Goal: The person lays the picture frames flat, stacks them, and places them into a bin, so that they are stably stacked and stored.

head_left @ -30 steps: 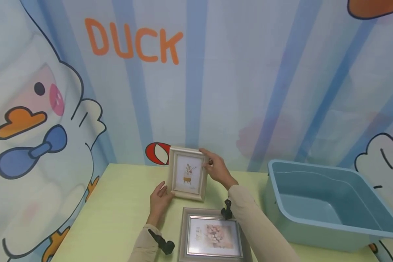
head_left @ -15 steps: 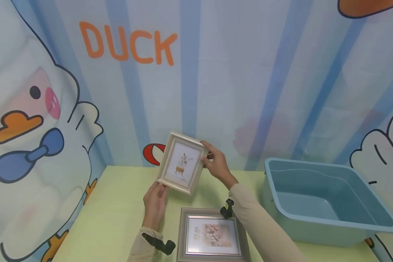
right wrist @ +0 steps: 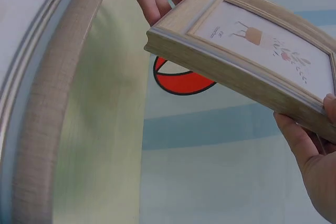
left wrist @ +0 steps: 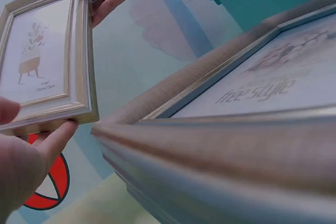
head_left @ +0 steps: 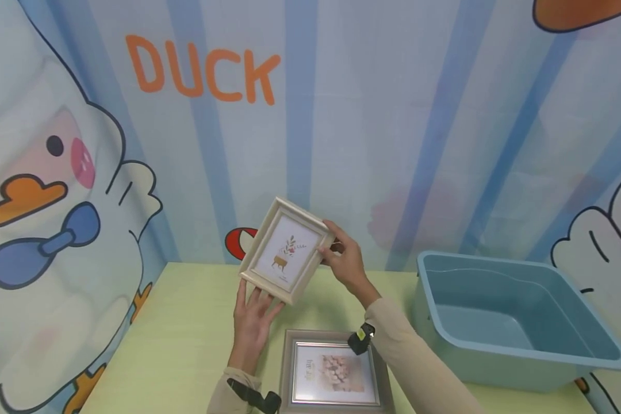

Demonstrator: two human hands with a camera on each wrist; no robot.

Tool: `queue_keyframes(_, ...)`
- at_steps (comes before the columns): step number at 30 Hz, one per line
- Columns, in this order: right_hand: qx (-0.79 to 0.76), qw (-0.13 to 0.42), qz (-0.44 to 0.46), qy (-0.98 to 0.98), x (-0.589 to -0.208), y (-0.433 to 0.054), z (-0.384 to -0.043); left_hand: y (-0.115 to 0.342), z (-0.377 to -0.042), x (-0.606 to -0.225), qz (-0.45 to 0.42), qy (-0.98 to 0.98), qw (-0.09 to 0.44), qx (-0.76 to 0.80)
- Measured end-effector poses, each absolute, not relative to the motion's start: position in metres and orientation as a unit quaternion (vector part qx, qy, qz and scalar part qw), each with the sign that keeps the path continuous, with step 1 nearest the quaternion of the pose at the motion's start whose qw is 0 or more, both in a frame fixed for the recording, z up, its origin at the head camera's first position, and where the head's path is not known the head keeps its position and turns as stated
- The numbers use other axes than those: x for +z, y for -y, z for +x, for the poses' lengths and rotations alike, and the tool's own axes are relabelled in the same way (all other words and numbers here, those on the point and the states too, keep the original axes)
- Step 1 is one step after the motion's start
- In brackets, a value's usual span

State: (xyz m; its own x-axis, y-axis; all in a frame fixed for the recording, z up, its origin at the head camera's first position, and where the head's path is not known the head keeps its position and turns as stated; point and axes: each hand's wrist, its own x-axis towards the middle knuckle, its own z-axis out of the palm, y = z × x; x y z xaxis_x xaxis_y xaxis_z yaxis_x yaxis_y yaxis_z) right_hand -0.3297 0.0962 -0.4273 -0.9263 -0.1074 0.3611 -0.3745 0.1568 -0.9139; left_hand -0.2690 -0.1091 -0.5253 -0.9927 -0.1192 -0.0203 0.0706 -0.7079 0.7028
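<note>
A small cream picture frame (head_left: 287, 250) with a plant print hangs tilted above the table. My right hand (head_left: 348, 260) grips its right side near the upper corner; in the right wrist view the thumb lies on the front and other fingers go behind. My left hand (head_left: 252, 322) is under the lower edge, fingers spread and fairly straight, fingertips touching or very near it. In the left wrist view a left fingertip (left wrist: 62, 135) meets the frame's underside. A larger grey-brown picture frame (head_left: 290, 368) with a flower print lies face up nearer me, partly cut off by the view.
A blue-green plastic tub (head_left: 497, 359) stands on the right of the pale yellow table (head_left: 186, 322). Behind the table hangs a striped backdrop (head_left: 362, 144) with duck drawings. The right sleeve (head_left: 414, 356) passes between the larger frame and the tub.
The small frame has risen off the table and tilted, its top leaning right and its lower edge moving left. My left hand's fingers have spread beneath it; the larger frame stays put.
</note>
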Motion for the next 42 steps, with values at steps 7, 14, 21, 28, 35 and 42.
queue_keyframes(7,0.686,0.114,0.143,0.704,-0.423,-0.105,-0.308,0.100,-0.263,-0.515,0.031,0.457,0.094,-0.884)
queue_keyframes(14,0.727,0.129,0.147,0.658,-0.422,-0.115,-0.287,0.093,-0.253,-0.505,0.009,0.505,0.142,-0.852)
queue_keyframes(21,0.748,0.124,0.128,0.640,-0.423,-0.130,-0.269,0.091,-0.243,-0.496,-0.008,0.549,0.141,-0.824)
queue_keyframes(28,0.764,0.118,0.120,0.623,-0.424,-0.146,-0.253,0.099,-0.229,-0.478,-0.033,0.607,0.117,-0.785)
queue_keyframes(35,0.705,0.101,0.075,0.698,-0.430,-0.155,-0.242,0.117,-0.216,-0.465,-0.061,0.678,0.104,-0.725)
queue_keyframes(42,0.654,0.093,0.050,0.749,-0.441,-0.161,-0.228,0.124,-0.206,-0.463,-0.082,0.722,0.102,-0.679)
